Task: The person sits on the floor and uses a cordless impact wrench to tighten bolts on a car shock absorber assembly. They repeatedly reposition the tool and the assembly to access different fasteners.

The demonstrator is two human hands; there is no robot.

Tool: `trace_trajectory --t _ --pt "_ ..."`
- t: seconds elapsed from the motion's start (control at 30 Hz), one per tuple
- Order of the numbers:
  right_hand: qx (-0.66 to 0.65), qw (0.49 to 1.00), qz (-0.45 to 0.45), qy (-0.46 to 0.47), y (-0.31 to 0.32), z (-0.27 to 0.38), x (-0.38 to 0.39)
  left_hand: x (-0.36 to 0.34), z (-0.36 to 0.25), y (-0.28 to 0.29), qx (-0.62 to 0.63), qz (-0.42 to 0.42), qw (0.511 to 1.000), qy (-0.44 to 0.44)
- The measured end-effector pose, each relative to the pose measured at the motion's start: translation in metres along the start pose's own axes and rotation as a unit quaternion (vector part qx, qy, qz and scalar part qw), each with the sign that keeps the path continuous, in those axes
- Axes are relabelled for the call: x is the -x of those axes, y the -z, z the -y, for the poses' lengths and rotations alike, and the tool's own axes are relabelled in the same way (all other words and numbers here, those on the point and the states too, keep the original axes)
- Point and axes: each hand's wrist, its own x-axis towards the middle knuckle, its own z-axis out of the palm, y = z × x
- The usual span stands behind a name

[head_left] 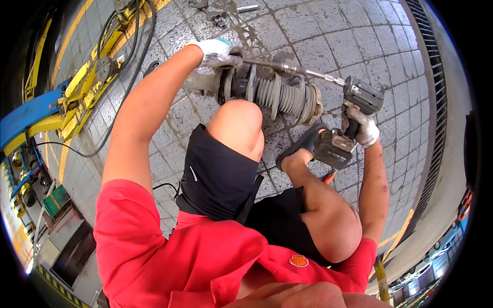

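A shock absorber strut with its coil spring (290, 98) lies on the tiled floor just beyond my raised knee. Along its far side runs a spring compressor's threaded rod (259, 62). My left hand (215, 53), in a white glove, is closed around the left end of that compressor, its fingertips partly hidden. In my gloved right hand (362, 126) is the grip of a black cordless impact wrench (363, 95), its battery hanging toward me. A long shiny socket (324, 76) links the wrench's nose to the right end of the rod.
A yellow and blue lift arm (84, 102) with a black cable (137, 61) stands at the left. Far off lie metal tools (211, 15) and a silver tube (247, 8). An orange-tipped tool (328, 178) lies near my leg. A drain grate (436, 82) borders the right.
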Motion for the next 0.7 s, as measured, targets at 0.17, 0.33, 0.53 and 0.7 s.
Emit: trace_trajectory --t 0.17,0.33,0.53,0.7 --pt "0.014 0.999 0.036 0.026 0.0 0.004 0.005 0.001 0.006 -0.011 -0.096 -0.046 0.993 -0.059" --pt "0.037 0.999 -0.005 0.034 -0.014 0.013 0.024 0.028 -0.004 -0.037 -0.044 -0.091 0.993 -0.063" --pt "0.021 0.999 0.007 0.032 -0.02 0.016 0.048 0.028 0.007 -0.061 -0.082 -0.219 0.965 -0.12" --pt "0.04 0.999 -0.02 0.025 -0.032 0.012 0.045 0.022 0.008 -0.06 -0.086 -0.251 0.951 -0.161"
